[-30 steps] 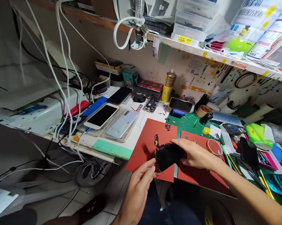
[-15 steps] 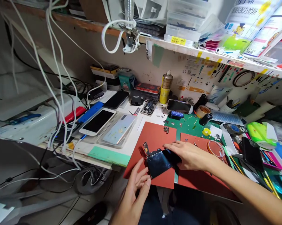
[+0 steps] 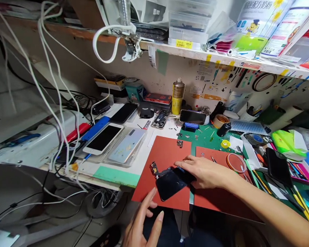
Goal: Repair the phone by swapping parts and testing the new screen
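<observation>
A dark phone screen [image 3: 171, 185] lies tilted over the left red-brown mat [image 3: 162, 151], and a small flex-cable part [image 3: 153, 169] sticks out from its upper left corner. My right hand [image 3: 197, 171] grips the screen's right end, fingers along its upper edge. Just below the screen's left corner is my left hand [image 3: 145, 219], apart from it, with thumb and forefinger spread and nothing between them. Near the mat's top edge sits a small metal piece [image 3: 179, 143].
To the left lie a white phone [image 3: 103, 139] and a light-blue phone back [image 3: 127, 145]. An opened phone body [image 3: 161, 118] and a yellow spray can [image 3: 178, 96] stand farther back. Tweezers [image 3: 214, 159] and a tape ring [image 3: 236, 162] rest on the right mat. A shelf [image 3: 221, 56] overhangs the bench.
My left hand has come away from the screen's left corner, moving down with its fingers spreading. The screen stays in my right hand. The camera view has shifted slightly.
</observation>
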{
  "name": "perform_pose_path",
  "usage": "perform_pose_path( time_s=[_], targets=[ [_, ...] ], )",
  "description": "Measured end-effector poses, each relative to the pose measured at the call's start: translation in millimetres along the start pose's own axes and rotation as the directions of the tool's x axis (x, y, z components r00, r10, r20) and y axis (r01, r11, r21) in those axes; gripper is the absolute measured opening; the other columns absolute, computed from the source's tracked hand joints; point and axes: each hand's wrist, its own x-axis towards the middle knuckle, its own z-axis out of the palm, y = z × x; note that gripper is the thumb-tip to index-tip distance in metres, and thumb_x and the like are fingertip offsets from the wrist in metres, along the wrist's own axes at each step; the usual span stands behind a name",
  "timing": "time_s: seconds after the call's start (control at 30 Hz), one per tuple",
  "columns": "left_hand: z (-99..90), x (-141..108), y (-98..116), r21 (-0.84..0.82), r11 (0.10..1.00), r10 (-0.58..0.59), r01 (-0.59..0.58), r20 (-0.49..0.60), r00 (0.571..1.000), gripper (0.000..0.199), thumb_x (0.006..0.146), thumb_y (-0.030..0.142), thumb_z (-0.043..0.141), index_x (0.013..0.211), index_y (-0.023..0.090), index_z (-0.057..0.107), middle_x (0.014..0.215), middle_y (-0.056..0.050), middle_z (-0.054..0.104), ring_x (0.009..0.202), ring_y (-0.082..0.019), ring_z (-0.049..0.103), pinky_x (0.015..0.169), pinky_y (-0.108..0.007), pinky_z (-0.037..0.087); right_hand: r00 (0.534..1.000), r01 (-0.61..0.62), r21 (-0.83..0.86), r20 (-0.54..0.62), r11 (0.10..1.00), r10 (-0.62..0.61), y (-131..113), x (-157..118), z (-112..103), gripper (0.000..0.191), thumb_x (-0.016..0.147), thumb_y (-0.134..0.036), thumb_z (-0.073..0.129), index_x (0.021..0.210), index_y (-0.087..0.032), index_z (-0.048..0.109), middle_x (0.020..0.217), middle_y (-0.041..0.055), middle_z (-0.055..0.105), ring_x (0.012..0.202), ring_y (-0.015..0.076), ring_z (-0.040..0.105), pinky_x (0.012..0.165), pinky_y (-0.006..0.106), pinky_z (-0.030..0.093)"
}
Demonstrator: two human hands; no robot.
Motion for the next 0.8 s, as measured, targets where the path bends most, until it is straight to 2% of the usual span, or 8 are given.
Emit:
perform_pose_path(
  time_s=[0.1, 0.2, 0.27, 0.37, 0.43, 0.57, 0.7, 0.8],
  targets=[
    [-13.1, 16.6, -6.2, 0.040, 0.980, 0.190, -0.193, 0.070, 0.979, 0.013, 0.091, 0.038, 0.077, 0.096, 0.029, 0.084, 0.094, -0.008, 0.079, 0.083, -0.024, 0.072, 0.084, -0.029, 0.053, 1.000, 0.017, 0.034, -0.027, 0.999, -0.016, 5.1, -3.9, 5.2, 0.093, 0.077, -0.008, 0.079, 0.161, -0.019, 0.042, 0.141, 0.0193, 0.064, 0.126, 0.0337, 0.062, 0.098, 0.046, 0.055],
    [-22.3, 31.4, -14.2, 0.009, 0.971, 0.238, -0.241, 0.127, 0.963, 0.017, 0.091, 0.032, 0.076, 0.076, 0.027, 0.080, 0.071, -0.005, 0.073, 0.067, -0.020, 0.070, 0.072, -0.025, 0.053, 0.998, 0.030, 0.050, -0.047, 0.998, -0.028, 8.3, -5.2, 8.1, 0.089, 0.079, -0.007, 0.078, 0.160, -0.021, 0.043, 0.145, 0.0176, 0.062, 0.131, 0.0335, 0.060, 0.105, 0.048, 0.054],
    [-24.4, 38.5, -15.0, 0.015, 0.971, 0.237, -0.240, 0.118, 0.964, 0.010, 0.091, 0.032, 0.076, 0.089, 0.026, 0.085, 0.079, -0.006, 0.077, 0.072, -0.021, 0.073, 0.076, -0.024, 0.054, 0.998, 0.038, 0.056, -0.057, 0.998, -0.035, 9.0, -5.1, 8.6, 0.086, 0.081, -0.007, 0.077, 0.159, -0.021, 0.045, 0.143, 0.0171, 0.063, 0.130, 0.0330, 0.061, 0.106, 0.048, 0.055],
    [-23.2, 46.4, -3.5, 0.070, 0.966, 0.240, -0.250, 0.125, 0.963, 0.030, 0.096, 0.028, 0.069, 0.123, 0.028, 0.083, 0.100, -0.009, 0.079, 0.086, -0.022, 0.075, 0.087, -0.024, 0.054, 0.998, 0.032, 0.085, -0.048, 0.996, -0.028, 9.8, -5.0, 9.0, 0.085, 0.082, -0.007, 0.079, 0.159, -0.020, 0.045, 0.141, 0.0171, 0.063, 0.129, 0.0331, 0.062, 0.105, 0.049, 0.056],
    [-21.5, 50.0, 9.8, 0.084, 0.956, 0.257, -0.282, 0.230, 0.939, 0.038, 0.101, 0.024, 0.060, 0.134, 0.030, 0.077, 0.100, -0.008, 0.078, 0.085, -0.021, 0.073, 0.084, -0.025, 0.054, 0.999, 0.015, 0.108, -0.035, 0.994, -0.012, 10.5, -5.4, 9.8, 0.085, 0.082, -0.008, 0.080, 0.159, -0.020, 0.045, 0.142, 0.0173, 0.062, 0.129, 0.0334, 0.062, 0.106, 0.050, 0.056],
    [-23.8, 51.9, 29.0, 0.014, 0.917, 0.320, -0.399, 0.572, 0.756, 0.042, 0.099, 0.017, 0.055, 0.128, 0.032, 0.081, 0.088, -0.008, 0.078, 0.080, -0.022, 0.073, 0.079, -0.028, 0.053, 0.999, -0.010, 0.141, -0.044, 0.990, 0.016, 11.9, -6.9, 11.3, 0.087, 0.082, -0.006, 0.079, 0.159, -0.024, 0.044, 0.148, 0.0156, 0.060, 0.132, 0.0324, 0.062, 0.110, 0.049, 0.054],
    [-38.4, 45.0, 27.6, 0.092, 0.916, 0.289, -0.390, 0.521, 0.803, 0.041, 0.093, 0.015, 0.060, 0.118, 0.036, 0.085, 0.099, -0.006, 0.084, 0.087, -0.026, 0.079, 0.081, -0.028, 0.056, 0.998, -0.019, 0.177, -0.047, 0.984, 0.028, 13.1, -7.6, 11.1, 0.081, 0.085, -0.012, 0.078, 0.158, -0.025, 0.045, 0.148, 0.0125, 0.062, 0.132, 0.0299, 0.063, 0.112, 0.046, 0.053],
    [-49.9, 39.3, 21.8, 0.213, 0.839, 0.319, -0.501, 0.553, 0.769, 0.043, 0.090, 0.015, 0.065, 0.122, 0.037, 0.083, 0.095, -0.002, 0.084, 0.076, -0.023, 0.077, 0.072, -0.026, 0.056, 0.998, -0.042, 0.179, -0.040, 0.983, 0.050, 13.5, -6.9, 9.1, 0.082, 0.083, -0.012, 0.078, 0.158, -0.026, 0.047, 0.149, 0.0118, 0.062, 0.132, 0.0299, 0.064, 0.111, 0.045, 0.053]
  ],
)
